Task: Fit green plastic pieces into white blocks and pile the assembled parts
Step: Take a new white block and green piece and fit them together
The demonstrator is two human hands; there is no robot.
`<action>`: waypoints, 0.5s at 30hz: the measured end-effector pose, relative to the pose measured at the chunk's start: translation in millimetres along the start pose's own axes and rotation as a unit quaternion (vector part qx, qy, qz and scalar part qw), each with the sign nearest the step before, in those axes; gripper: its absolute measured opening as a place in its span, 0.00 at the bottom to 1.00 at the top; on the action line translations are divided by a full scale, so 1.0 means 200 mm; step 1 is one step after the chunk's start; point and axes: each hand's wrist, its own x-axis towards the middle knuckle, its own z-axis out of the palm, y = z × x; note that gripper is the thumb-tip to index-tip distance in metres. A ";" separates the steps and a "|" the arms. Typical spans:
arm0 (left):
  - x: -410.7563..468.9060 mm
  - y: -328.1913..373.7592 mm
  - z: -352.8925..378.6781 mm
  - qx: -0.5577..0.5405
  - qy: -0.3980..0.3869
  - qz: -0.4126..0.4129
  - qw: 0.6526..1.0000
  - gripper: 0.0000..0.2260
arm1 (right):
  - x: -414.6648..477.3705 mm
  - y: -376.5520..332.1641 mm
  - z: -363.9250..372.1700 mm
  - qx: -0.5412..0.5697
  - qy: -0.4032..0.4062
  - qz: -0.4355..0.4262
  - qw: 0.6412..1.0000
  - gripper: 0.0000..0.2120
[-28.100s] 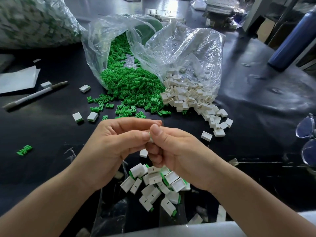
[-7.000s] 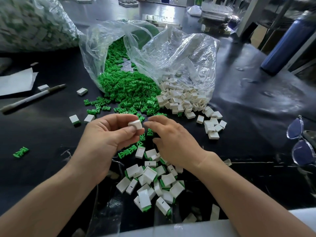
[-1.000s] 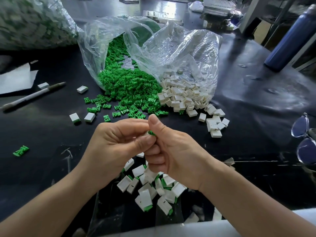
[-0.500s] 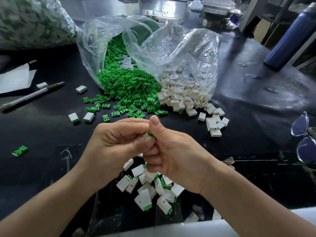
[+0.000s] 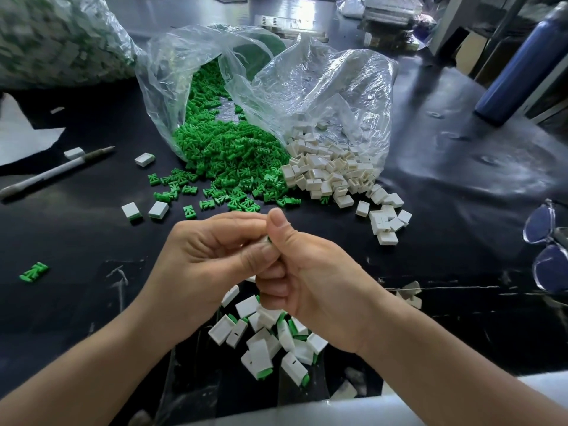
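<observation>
The part [image 5: 268, 240] shows only as a sliver of green and white at frame centre, pinched between thumbs and forefingers. The left hand [image 5: 209, 259] and right hand [image 5: 313, 278] are both curled tight round it, touching each other. This looks like the fitting step, green going into white. The next move calls for a firm squeeze until flush, then a drop onto the pile [image 5: 270, 339] just below. Above, green pieces [image 5: 227, 155] and blocks [image 5: 332, 170] spill from bags [image 5: 322, 87]. No writing can be read.
</observation>
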 end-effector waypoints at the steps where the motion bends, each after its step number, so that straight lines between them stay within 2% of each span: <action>1: 0.00 0.00 0.00 -0.011 0.003 -0.009 1.000 0.10 | 0.01 0.00 0.00 0.001 -0.005 0.006 1.000 0.32; 5: 0.01 0.01 0.00 -0.048 0.017 -0.048 0.998 0.09 | 0.02 -0.03 -0.02 0.030 -0.044 0.030 0.998 0.32; 7: 0.01 0.01 -0.01 -0.056 0.022 -0.059 0.996 0.10 | 0.02 -0.03 -0.03 0.027 -0.048 0.028 0.998 0.27; 10: 0.01 0.01 -0.02 -0.063 0.006 -0.062 0.996 0.14 | 0.02 -0.03 -0.04 0.014 -0.046 0.030 0.998 0.33; 12: 0.01 0.00 -0.03 -0.066 0.008 -0.068 0.995 0.17 | 0.02 -0.03 -0.04 0.001 -0.037 0.024 0.999 0.29; 15: 0.01 0.01 -0.03 -0.082 0.008 -0.083 0.993 0.13 | 0.02 -0.03 -0.03 -0.021 -0.019 0.021 0.999 0.19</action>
